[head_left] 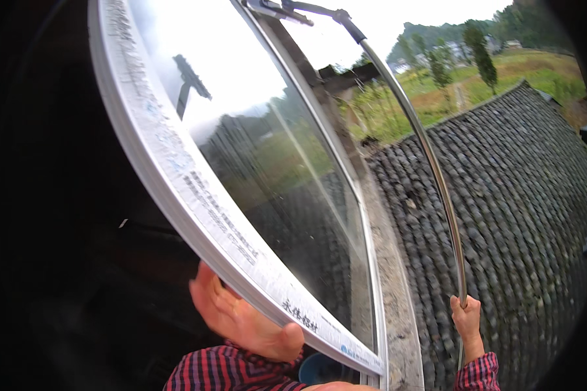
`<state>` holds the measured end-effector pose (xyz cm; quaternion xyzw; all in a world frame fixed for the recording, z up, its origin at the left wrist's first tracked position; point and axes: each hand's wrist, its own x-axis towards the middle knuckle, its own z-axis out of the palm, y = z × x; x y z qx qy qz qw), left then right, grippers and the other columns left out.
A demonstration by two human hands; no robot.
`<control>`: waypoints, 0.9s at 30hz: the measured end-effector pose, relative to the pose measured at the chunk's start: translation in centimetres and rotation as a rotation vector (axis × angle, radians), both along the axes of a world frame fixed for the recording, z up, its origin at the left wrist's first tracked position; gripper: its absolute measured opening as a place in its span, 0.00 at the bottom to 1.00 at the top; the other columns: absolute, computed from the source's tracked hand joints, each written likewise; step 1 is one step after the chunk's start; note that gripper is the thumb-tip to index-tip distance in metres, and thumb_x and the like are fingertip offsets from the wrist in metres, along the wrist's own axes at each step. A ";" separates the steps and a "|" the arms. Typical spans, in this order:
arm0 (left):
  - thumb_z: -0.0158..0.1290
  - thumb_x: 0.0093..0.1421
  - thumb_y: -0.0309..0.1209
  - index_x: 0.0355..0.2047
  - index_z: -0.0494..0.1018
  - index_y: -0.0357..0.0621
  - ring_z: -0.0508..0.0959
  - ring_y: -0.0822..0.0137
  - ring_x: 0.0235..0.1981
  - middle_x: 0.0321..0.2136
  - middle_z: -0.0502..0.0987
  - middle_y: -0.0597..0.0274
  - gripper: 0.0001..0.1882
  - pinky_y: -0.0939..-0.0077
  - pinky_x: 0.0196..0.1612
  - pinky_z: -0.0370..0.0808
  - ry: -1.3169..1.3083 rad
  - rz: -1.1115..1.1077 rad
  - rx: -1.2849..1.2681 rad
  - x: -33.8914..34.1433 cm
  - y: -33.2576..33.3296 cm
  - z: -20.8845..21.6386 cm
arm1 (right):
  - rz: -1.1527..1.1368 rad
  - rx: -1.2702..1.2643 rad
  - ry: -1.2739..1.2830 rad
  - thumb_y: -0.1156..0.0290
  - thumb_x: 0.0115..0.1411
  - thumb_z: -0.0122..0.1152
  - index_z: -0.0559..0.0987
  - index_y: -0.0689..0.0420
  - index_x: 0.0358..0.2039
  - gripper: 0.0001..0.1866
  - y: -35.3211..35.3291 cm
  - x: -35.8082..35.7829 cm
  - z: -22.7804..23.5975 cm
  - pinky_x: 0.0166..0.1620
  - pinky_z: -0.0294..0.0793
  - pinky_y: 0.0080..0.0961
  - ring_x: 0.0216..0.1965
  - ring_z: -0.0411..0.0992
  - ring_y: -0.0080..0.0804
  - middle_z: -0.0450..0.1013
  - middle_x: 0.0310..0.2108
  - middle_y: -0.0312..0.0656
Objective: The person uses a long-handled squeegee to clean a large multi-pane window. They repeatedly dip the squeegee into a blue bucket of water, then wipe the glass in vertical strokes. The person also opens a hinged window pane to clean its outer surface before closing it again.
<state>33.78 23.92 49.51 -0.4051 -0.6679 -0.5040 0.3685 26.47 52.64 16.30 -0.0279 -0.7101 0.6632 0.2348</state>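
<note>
My right hand [468, 319] reaches outside the window, its fingers wrapped round the lower part of a long metal pole [430, 153]. The pole curves upward to a dark joint and a squeegee head [282, 10], which sits by the upper edge of the window and is partly cut off by the picture. A window pane [261, 150] reflects sky, hills and a dark tool shape. My left hand [251, 326] grips the near edge of the white window frame [209, 221]; its fingers are slightly blurred and partly hidden behind the frame. Printed protective film covers the frame.
Outside runs a rough concrete ledge [391, 287] along the window. Beyond it slopes a grey tiled roof [502, 215], with grass and trees [479, 58] farther off. Below the frame stands a blue round container [319, 368]. The room at left is very dark.
</note>
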 end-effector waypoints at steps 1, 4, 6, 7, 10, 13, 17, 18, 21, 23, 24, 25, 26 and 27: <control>0.61 0.56 0.54 0.70 0.44 0.36 0.65 0.46 0.66 0.67 0.54 0.39 0.55 0.51 0.63 0.69 0.183 0.184 0.090 -0.3 0.4 -0.3 | 0.058 -0.002 0.038 0.50 0.67 0.64 0.64 0.59 0.17 0.31 -0.6 -2.6 0.9 0.22 0.49 0.27 0.20 0.51 0.16 0.54 0.14 0.28; 0.62 0.50 0.40 0.73 0.36 0.38 0.58 0.42 0.70 0.70 0.48 0.39 0.60 0.47 0.68 0.62 0.119 0.277 0.121 -0.9 0.8 -1.9 | 0.115 0.005 0.165 0.62 0.67 0.63 0.65 0.59 0.23 0.22 -2.8 -9.8 4.5 0.22 0.50 0.27 0.21 0.53 0.17 0.55 0.16 0.30; 0.60 0.48 0.28 0.72 0.35 0.38 0.53 0.45 0.72 0.70 0.49 0.39 0.57 0.47 0.72 0.53 0.087 0.207 0.193 -1.0 0.4 -2.5 | 0.088 -0.009 0.366 0.67 0.68 0.58 0.65 0.59 0.26 0.17 -4.5 -13.3 7.7 0.23 0.52 0.25 0.21 0.55 0.16 0.56 0.17 0.31; 0.53 0.46 0.22 0.72 0.35 0.38 0.54 0.43 0.72 0.70 0.48 0.36 0.55 0.47 0.72 0.52 0.108 0.215 0.165 -1.1 0.2 -2.6 | 0.150 -0.100 0.376 0.68 0.70 0.53 0.66 0.59 0.27 0.15 -5.6 -14.9 9.6 0.23 0.56 0.25 0.21 0.58 0.17 0.59 0.18 0.32; 0.52 0.47 0.21 0.72 0.34 0.36 0.54 0.42 0.72 0.69 0.50 0.33 0.55 0.48 0.73 0.51 0.130 0.228 0.031 -0.9 -0.3 -2.4 | 0.170 -0.018 0.553 0.63 0.74 0.46 0.68 0.60 0.27 0.18 -8.3 -18.2 16.3 0.24 0.62 0.29 0.18 0.64 0.25 0.64 0.16 0.37; 0.52 0.50 0.21 0.72 0.35 0.35 0.55 0.43 0.72 0.69 0.50 0.32 0.53 0.49 0.71 0.55 0.171 0.246 -0.033 -1.1 -0.4 -2.1 | 0.206 0.002 0.637 0.61 0.75 0.45 0.69 0.62 0.28 0.20 -9.8 -19.9 22.6 0.25 0.63 0.34 0.19 0.66 0.37 0.65 0.17 0.45; 0.51 0.53 0.22 0.72 0.36 0.36 0.55 0.44 0.72 0.70 0.51 0.36 0.50 0.49 0.68 0.59 0.175 0.240 -0.048 -1.1 -0.2 -2.0 | 0.185 0.077 0.707 0.57 0.74 0.46 0.69 0.64 0.28 0.23 -10.4 -20.2 29.4 0.28 0.64 0.44 0.24 0.67 0.59 0.66 0.20 0.56; 0.51 0.53 0.22 0.72 0.36 0.37 0.55 0.44 0.72 0.70 0.51 0.36 0.50 0.49 0.68 0.60 0.182 0.246 -0.057 -1.1 -0.2 -2.0 | 0.187 0.077 0.749 0.56 0.74 0.46 0.69 0.64 0.29 0.23 -10.6 -20.2 31.0 0.29 0.64 0.46 0.25 0.68 0.61 0.67 0.21 0.57; 0.51 0.54 0.22 0.72 0.38 0.36 0.56 0.46 0.71 0.69 0.51 0.36 0.48 0.50 0.67 0.61 0.195 0.260 -0.073 -0.9 0.0 -1.9 | 0.183 0.105 0.851 0.53 0.74 0.47 0.71 0.65 0.30 0.26 -11.2 -19.8 36.3 0.31 0.65 0.49 0.28 0.68 0.66 0.69 0.23 0.61; 0.51 0.55 0.23 0.71 0.39 0.36 0.57 0.47 0.70 0.69 0.51 0.35 0.47 0.50 0.67 0.61 0.190 0.270 -0.062 -0.9 0.1 -1.8 | 0.146 0.162 0.910 0.51 0.73 0.47 0.72 0.65 0.31 0.27 -11.5 -19.7 39.5 0.32 0.66 0.50 0.29 0.69 0.66 0.70 0.24 0.62; 0.51 0.55 0.23 0.71 0.39 0.36 0.57 0.47 0.70 0.69 0.51 0.35 0.47 0.50 0.67 0.61 0.196 0.263 -0.061 -0.9 0.2 -1.8 | 0.162 0.168 0.862 0.51 0.73 0.48 0.73 0.66 0.31 0.27 -11.6 -19.6 40.9 0.32 0.67 0.50 0.29 0.70 0.66 0.70 0.24 0.62; 0.51 0.55 0.23 0.71 0.39 0.36 0.58 0.47 0.70 0.69 0.51 0.35 0.47 0.50 0.67 0.61 0.192 0.272 -0.059 -0.8 0.3 -1.8 | 0.177 0.187 0.805 0.50 0.73 0.48 0.73 0.66 0.31 0.27 -11.7 -19.4 42.2 0.33 0.67 0.50 0.29 0.70 0.65 0.71 0.24 0.61; 0.51 0.55 0.23 0.71 0.40 0.36 0.58 0.47 0.70 0.69 0.52 0.36 0.47 0.50 0.67 0.61 0.187 0.284 -0.054 -0.8 0.4 -1.9 | 0.184 0.199 0.784 0.50 0.73 0.49 0.74 0.66 0.31 0.28 -11.8 -19.1 43.0 0.33 0.68 0.50 0.29 0.71 0.65 0.71 0.24 0.61; 0.52 0.55 0.24 0.71 0.40 0.35 0.58 0.47 0.70 0.69 0.52 0.36 0.47 0.50 0.67 0.62 0.195 0.291 -0.057 -0.8 0.4 -1.9 | 0.204 0.182 0.715 0.49 0.72 0.52 0.75 0.67 0.31 0.28 -12.0 -18.7 43.0 0.32 0.68 0.50 0.28 0.71 0.61 0.71 0.23 0.59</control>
